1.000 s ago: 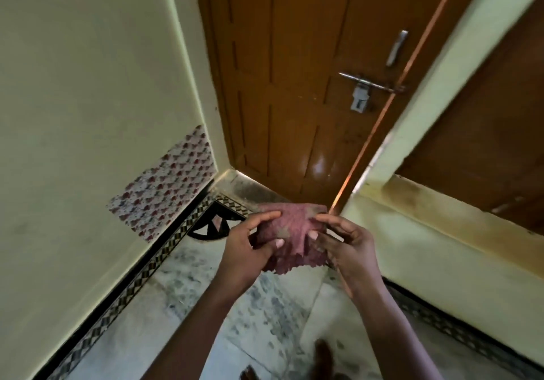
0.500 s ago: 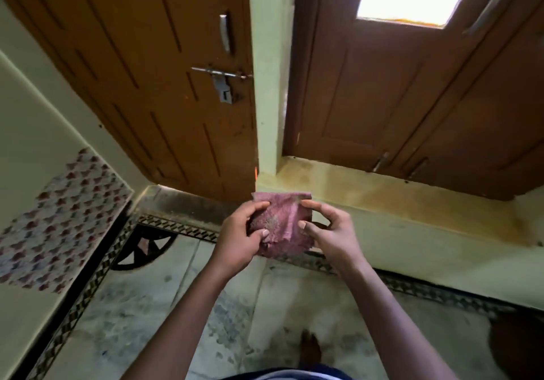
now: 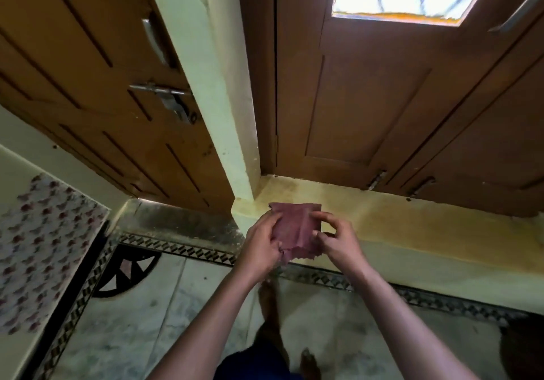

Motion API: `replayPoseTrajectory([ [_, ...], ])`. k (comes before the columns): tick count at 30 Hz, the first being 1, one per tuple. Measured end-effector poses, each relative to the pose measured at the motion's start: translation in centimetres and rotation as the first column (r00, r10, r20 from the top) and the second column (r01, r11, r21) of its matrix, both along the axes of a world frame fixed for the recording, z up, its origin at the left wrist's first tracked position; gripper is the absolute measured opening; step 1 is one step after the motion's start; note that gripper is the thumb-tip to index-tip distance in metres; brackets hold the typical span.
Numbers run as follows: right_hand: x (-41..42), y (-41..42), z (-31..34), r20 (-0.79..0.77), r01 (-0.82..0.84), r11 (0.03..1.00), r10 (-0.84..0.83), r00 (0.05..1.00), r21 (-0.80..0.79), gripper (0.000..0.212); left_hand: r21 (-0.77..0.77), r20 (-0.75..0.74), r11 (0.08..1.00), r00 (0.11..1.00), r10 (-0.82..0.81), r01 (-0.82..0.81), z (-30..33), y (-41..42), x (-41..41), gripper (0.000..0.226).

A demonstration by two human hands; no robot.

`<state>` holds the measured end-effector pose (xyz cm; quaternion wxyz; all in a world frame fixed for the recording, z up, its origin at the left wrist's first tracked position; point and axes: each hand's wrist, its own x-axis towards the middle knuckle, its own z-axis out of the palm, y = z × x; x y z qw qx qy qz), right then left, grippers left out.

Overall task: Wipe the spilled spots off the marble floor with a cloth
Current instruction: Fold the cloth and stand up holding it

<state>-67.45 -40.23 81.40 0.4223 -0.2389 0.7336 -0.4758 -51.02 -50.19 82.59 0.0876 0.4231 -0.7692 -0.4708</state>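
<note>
We hold the cloth (image 3: 294, 232) up in the air in front of us, well above the marble floor (image 3: 164, 315), so we judge the wiping has not begun. It looks folded into a small pad. Our left hand (image 3: 260, 247) grips its left edge with the fingers curled round it, and our right hand (image 3: 338, 240) pinches the right edge between thumb and fingertips.

What is left is nearly everything: bring the cloth down to the floor and rub out the spots. The marble shows dark grey marks, but we cannot tell spill from natural veining.

Around us stand a brown door (image 3: 97, 109) with a bolt (image 3: 164, 91), a second door (image 3: 397, 109) above a yellow ledge (image 3: 412, 226), and a patterned border (image 3: 182, 250). Our bare foot (image 3: 269, 306) stands on the floor below the cloth and may get in the way.
</note>
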Motion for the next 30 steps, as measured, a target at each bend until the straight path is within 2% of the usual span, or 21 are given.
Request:
replayPoseTrajectory([
  [4, -2.6, -4.5, -2.8, 0.041, 0.054, 0.998, -0.055, 0.998, 0.040, 0.045, -0.004, -0.003, 0.996, 0.996, -0.090, 0.090, -2.7, -5.6, -3.3, 0.065],
  [8, -5.3, -11.3, -6.8, 0.082, 0.124, 0.989, -0.130, 0.988, 0.080, 0.054, -0.056, -0.004, 0.994, 0.995, -0.099, 0.098, -6.3, -12.0, -6.2, 0.066],
  [10, -6.6, -14.9, -9.6, 0.079, 0.111, 0.988, -0.120, 0.990, 0.110, 0.053, -0.078, 0.113, 0.990, 0.988, -0.105, 0.114, -10.5, -15.3, -7.2, 0.062],
  [12, -7.0, -17.0, -11.8, 0.022, 0.068, 0.978, -0.074, 0.997, 0.198, 0.049, -0.098, 0.263, 0.984, 0.958, -0.119, 0.149, -15.5, -17.3, -7.1, 0.074],
  [14, -7.3, -18.1, -13.8, -0.110, 0.026, 0.947, 0.010, 0.994, 0.320, 0.048, -0.029, 0.389, 0.979, 0.904, -0.176, 0.203, -17.2, -17.5, -7.1, 0.076],
  [17, -7.1, -18.7, -16.1, -0.173, -0.082, 0.922, 0.157, 0.972, 0.379, 0.049, -0.017, 0.465, 0.938, 0.833, -0.299, 0.346, -17.0, -16.5, -7.2, 0.087],
  [21, -7.1, -19.1, -17.6, -0.151, -0.275, 0.850, 0.375, 0.915, 0.449, 0.050, 0.102, 0.530, 0.943, 0.785, -0.321, 0.316, -19.6, -17.2, -7.5, 0.090],
  [24, -7.1, -19.1, -17.9, -0.169, -0.307, 0.845, 0.413, 0.895, 0.438, 0.049, 0.125, 0.477, 0.939, 0.810, -0.341, 0.322, -20.5, -17.2, -7.1, 0.091],
  [26, -7.3, -19.0, -17.7, -0.167, -0.310, 0.851, 0.410, 0.897, 0.423, 0.049, 0.135, 0.414, 0.953, 0.858, -0.304, 0.272, -19.9, -17.0, -6.8, 0.086],
  [28, -7.0, -18.7, -16.9, -0.179, -0.274, 0.880, 0.363, 0.914, 0.388, 0.047, 0.092, 0.322, 0.989, 0.936, -0.141, 0.117, -18.8, -16.5, -6.8, 0.067],
  [30, -6.2, -18.1, -15.3, -0.239, -0.171, 0.939, 0.248, 0.939, 0.299, 0.042, 0.008, 0.177, 0.998, 0.982, 0.063, -0.066, -16.7, -15.9, -6.5, 0.042],
])
